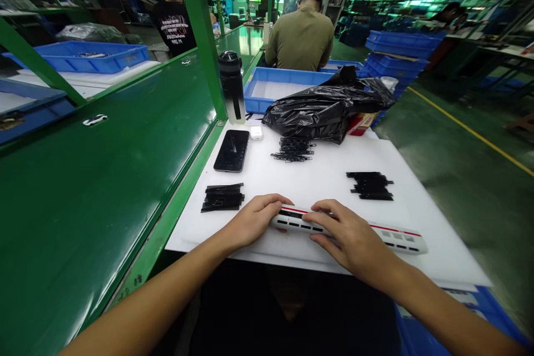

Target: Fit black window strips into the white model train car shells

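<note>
A white toy train car with a red stripe and dark windows lies along the near side of the white work surface. My left hand is closed around its left end. Over its middle, my right hand grips it with thumb and fingers, beside a dark strip on its upper side. A white section with the same stripe shows right of that hand; the join is hidden under the hand. Flat black strips lie in piles at left and right. Farther back is a heap of thin black frames.
A phone, a white earphone case and a bottle stand at the left edge. A black plastic bag and a blue tray are behind. A green bench runs along the left. Two people work farther back.
</note>
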Motion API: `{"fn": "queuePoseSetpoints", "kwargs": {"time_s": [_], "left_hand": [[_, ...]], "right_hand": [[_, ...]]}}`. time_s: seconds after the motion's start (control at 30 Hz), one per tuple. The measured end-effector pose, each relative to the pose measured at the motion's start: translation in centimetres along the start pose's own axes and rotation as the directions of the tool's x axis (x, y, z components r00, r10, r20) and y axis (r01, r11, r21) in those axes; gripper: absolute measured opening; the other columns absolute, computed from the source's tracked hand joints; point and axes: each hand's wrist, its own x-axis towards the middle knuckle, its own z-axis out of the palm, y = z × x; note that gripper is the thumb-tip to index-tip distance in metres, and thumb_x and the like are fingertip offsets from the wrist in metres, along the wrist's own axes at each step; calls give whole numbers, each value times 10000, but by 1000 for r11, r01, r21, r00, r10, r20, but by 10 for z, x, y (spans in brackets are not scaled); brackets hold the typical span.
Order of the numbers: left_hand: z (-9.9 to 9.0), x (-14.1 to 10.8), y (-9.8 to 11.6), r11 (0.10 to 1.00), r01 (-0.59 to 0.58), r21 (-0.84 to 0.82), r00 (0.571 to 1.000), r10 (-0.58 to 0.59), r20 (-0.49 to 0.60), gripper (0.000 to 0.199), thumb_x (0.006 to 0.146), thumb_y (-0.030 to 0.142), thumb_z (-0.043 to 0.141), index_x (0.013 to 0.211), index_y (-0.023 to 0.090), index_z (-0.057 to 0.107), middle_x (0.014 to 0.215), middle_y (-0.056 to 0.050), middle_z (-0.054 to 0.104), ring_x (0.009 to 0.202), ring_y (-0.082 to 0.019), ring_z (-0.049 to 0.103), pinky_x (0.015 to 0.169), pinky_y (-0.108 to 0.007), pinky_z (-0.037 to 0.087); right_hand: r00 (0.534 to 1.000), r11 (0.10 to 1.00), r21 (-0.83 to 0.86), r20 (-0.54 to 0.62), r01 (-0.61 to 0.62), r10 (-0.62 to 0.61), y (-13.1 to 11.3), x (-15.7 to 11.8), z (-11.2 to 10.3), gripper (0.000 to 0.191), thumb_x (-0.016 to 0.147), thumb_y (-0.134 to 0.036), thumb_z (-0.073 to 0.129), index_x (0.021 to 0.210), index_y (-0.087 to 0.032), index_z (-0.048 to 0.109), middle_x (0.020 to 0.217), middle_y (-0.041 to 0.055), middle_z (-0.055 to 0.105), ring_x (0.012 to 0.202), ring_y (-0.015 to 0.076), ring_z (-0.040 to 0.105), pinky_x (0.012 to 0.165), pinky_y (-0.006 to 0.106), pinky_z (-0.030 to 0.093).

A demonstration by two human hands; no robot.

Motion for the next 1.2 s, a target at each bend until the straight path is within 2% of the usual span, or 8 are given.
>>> {"fn": "queuePoseSetpoints", "kwargs": {"time_s": [0.33,0.53,0.7,0.8,0.9,1.0,1.1,1.2], "left_hand": [[2,-2,4,999,20,43,1000,-19,-23,286,907,341,568,1082,170,715,1027,-54,723,875,-199,668,802,-288,529],[9,0,2,993,52,-103,998,-56,-32,252,871,324,618,1035,149,694,1007,-73,693,858,-199,671,748,-317,600],[7,-4,4,999,-31,-29,999,30,-16,328,927,376,570,1174,177,653,1160,-97,635,941,-211,652,766,-339,606],[5,-9,6,969,-171,179,985,171,18,397,848,384,708,1196,202,652,1239,-99,595,1117,-243,603,975,-384,526],[8,-15,14,818,-282,501,955,288,68,450,769,307,798,1183,201,656,1309,-120,536,1201,-265,551,1068,-398,442],[22,-24,30,496,-364,788,916,346,204,331,858,242,683,1175,162,628,1284,-147,555,1176,-304,542,1000,-446,464],[38,-34,43,217,-387,896,896,318,310,221,915,271,591,1071,117,611,1001,-123,632,922,-293,595,822,-454,506],[46,-45,48,130,-368,921,896,314,313,212,951,274,517,1073,114,588,919,-101,611,796,-266,573,689,-416,499]], "right_hand": [[1000,998,-53,15,25,-24,-1,1,2,455,964,-204,520,1408,-303,525,1192,111,534,1023,219,597,868,405,549],[980,990,-107,-170,90,-107,9,-13,3,418,931,-252,610,1347,-255,570,1253,100,623,1124,246,607,949,431,526],[976,982,-187,-205,35,-74,13,-22,3,378,930,-252,600,1308,-234,605,1240,107,655,1107,266,634,941,467,529],[992,991,-131,-123,8,-24,15,-21,-9,390,948,-303,570,1334,-256,586,1266,91,653,1133,260,636,945,436,547],[998,999,-41,57,-33,35,15,-19,-28,377,962,-367,552,1334,-314,567,1289,42,652,1152,236,636,933,384,566],[984,998,1,167,-65,64,6,-17,-42,367,978,-392,520,1339,-330,548,1283,23,657,1125,217,651,908,352,578],[986,1000,-2,166,-28,28,-8,-18,-44,344,988,-380,506,1321,-317,558,1274,27,662,1110,209,657,913,348,576],[996,997,-54,78,54,-49,-18,-24,-42,346,983,-343,518,1322,-288,562,1257,40,676,1085,222,667,901,367,581]]}}
